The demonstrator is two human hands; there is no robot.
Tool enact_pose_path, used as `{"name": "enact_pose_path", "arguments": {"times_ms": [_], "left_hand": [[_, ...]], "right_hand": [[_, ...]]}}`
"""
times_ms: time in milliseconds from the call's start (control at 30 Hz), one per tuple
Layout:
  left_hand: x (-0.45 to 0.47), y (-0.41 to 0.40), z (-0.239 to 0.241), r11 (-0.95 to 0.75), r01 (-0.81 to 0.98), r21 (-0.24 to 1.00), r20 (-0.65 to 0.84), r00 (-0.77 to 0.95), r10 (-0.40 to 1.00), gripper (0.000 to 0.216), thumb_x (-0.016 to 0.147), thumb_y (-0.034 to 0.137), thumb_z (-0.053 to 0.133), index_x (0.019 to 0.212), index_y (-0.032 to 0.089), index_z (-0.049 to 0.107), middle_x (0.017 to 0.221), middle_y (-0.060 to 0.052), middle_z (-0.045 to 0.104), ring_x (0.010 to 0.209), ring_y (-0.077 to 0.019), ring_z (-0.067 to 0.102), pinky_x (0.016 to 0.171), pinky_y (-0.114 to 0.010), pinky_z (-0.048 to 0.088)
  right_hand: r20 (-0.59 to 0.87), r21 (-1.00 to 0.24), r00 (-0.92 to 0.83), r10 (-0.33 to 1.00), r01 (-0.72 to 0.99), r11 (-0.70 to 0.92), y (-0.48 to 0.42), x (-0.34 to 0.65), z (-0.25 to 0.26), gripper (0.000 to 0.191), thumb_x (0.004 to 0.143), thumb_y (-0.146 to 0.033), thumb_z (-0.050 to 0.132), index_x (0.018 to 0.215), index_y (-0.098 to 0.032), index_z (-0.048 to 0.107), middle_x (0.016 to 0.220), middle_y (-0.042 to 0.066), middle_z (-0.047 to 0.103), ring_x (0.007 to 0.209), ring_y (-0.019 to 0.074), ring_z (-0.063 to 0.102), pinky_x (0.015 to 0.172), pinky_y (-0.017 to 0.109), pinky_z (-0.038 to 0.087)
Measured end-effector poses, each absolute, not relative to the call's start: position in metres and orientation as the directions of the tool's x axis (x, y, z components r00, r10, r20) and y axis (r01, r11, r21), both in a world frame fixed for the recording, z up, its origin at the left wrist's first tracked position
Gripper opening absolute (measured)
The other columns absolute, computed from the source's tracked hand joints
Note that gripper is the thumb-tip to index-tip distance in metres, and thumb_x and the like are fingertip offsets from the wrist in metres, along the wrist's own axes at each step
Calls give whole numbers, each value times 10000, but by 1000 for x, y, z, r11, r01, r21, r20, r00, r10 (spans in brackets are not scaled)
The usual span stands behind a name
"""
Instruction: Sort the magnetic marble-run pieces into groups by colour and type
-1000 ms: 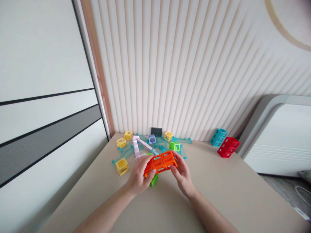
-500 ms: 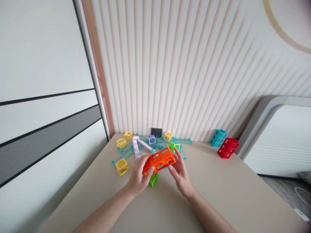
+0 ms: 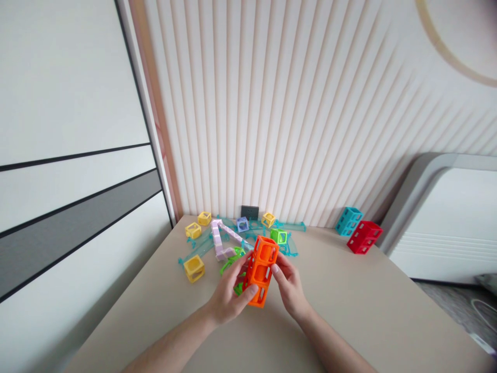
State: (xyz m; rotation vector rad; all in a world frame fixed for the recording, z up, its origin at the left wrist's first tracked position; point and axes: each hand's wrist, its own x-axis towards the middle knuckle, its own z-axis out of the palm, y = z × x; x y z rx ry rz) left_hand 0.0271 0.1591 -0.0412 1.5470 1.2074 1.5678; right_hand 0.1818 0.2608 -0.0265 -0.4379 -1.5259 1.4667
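Observation:
An orange stack of toy cube frames (image 3: 262, 271) stands nearly upright between my two hands, above the table. My left hand (image 3: 230, 291) grips its lower left side, thumb across the front near the bottom. On the upper right side, my right hand (image 3: 288, 284) holds it with the thumb on the front edge and the fingers behind. Green cube frames (image 3: 237, 252) lie behind my left hand, partly hidden by it and the stack. Close behind the stack are another green cube frame (image 3: 278, 236) and a lilac angled track piece (image 3: 218, 239).
Yellow cube frames (image 3: 194, 268) lie to the left on the table (image 3: 326, 311). Clear teal track pieces (image 3: 202, 244) spread toward the ribbed wall, near a purple cube frame (image 3: 243, 224). A teal stack (image 3: 349, 221) and a red stack (image 3: 364, 237) stand at the right.
The orange stack has turned from lying slanted to nearly upright and come slightly lower. My right hand has closed onto its side. More of the green pieces behind now shows.

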Motion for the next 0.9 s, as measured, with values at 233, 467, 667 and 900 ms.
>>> {"name": "enact_pose_path", "arguments": {"times_ms": [233, 467, 667, 900], "left_hand": [[35, 160, -47, -353, 128, 927, 368, -128, 921, 629, 962, 383, 587, 1529, 236, 356, 1486, -163, 496, 1274, -339, 571, 983, -452, 566], [35, 159, -49, -367, 158, 917, 387, -118, 915, 645, 972, 382, 567, 1546, 225, 318, 1519, -159, 456, 1324, -320, 529, 1043, -440, 523], [34, 160, -44, -367, 81, 927, 375, -148, 915, 649, 965, 458, 557, 1523, 206, 342, 1465, -171, 510, 1294, -308, 548, 1063, -463, 489], [35, 160, -39, -376, -33, 926, 362, -205, 909, 555, 924, 570, 577, 1329, 196, 516, 1191, -143, 674, 1040, -272, 676, 881, -403, 567]], "right_hand": [[375, -911, -487, 789, -353, 215, 265, 182, -30, 414, 863, -516, 705, 1193, -267, 727, 1195, 75, 743, 1100, 307, 678, 1003, 477, 521], [386, -906, -498, 777, -362, 218, 267, 184, -39, 397, 879, -511, 689, 1189, -265, 723, 1189, 68, 740, 1078, 289, 679, 961, 427, 540], [408, -910, -546, 732, -309, 277, 263, 186, -35, 424, 896, -489, 674, 1265, -279, 691, 1202, 75, 717, 1064, 287, 661, 975, 443, 521], [494, -868, -560, 665, -272, 415, 257, 187, -31, 479, 880, -559, 662, 1280, -296, 687, 1056, 66, 699, 955, 260, 624, 909, 417, 519]]}}
